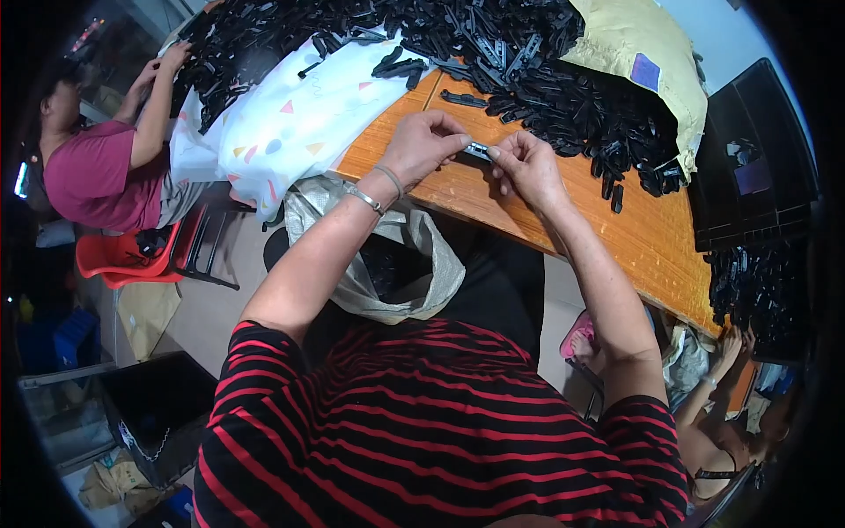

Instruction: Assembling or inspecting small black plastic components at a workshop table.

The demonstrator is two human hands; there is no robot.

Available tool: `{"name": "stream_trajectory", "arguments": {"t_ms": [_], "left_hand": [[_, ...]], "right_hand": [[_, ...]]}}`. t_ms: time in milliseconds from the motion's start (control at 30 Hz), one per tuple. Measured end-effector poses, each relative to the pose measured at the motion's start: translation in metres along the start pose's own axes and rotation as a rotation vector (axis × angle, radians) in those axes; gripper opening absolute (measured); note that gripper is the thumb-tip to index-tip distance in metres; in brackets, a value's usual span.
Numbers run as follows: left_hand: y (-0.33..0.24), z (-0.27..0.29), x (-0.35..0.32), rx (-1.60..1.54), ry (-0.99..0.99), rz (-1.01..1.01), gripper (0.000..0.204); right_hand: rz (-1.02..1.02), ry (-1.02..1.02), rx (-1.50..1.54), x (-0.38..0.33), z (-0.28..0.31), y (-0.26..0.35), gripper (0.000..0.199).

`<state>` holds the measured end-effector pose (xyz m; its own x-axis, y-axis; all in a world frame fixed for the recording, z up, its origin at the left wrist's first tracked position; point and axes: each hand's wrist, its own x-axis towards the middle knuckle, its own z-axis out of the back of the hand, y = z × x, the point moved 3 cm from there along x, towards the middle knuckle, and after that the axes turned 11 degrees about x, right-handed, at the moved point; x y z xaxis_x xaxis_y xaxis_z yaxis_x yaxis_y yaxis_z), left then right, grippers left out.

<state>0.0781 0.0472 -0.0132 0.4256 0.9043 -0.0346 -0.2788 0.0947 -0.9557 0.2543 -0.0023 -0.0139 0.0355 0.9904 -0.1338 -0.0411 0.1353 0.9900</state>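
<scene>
Between my two hands, just above the near edge of the wooden table (607, 224), is a small dark clip-like piece (478, 151) with a light metallic strip. My left hand (425, 150) pinches its left end between thumb and fingertips. At the other end, my right hand (528, 170) grips it with thumb and forefinger, its other fingers curled below. A large heap of similar black pieces (563, 114) spreads over the table beyond my hands. One loose black piece (464, 99) lies by itself near the heap's edge.
An open white woven sack (444, 264) sits at my lap. Left of it, a patterned white plastic sheet (290, 132) hangs over the table. A person in a maroon shirt (101, 176) works at the left; another person's hand (729, 345) is at right. A yellowish sack (647, 44) stands behind.
</scene>
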Motion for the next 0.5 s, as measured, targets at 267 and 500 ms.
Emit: {"name": "stream_trajectory", "arguments": {"t_ms": [267, 500], "left_hand": [[0.011, -0.003, 0.005, 0.211, -0.085, -0.065, 0.016], [0.004, -0.005, 0.01, 0.484, -0.119, -0.037, 0.023]], "right_hand": [[-0.094, -0.005, -0.032, 0.005, -0.003, -0.003, 0.015], [-0.219, 0.042, -0.102, 0.014, 0.001, -0.002, 0.022]]}}
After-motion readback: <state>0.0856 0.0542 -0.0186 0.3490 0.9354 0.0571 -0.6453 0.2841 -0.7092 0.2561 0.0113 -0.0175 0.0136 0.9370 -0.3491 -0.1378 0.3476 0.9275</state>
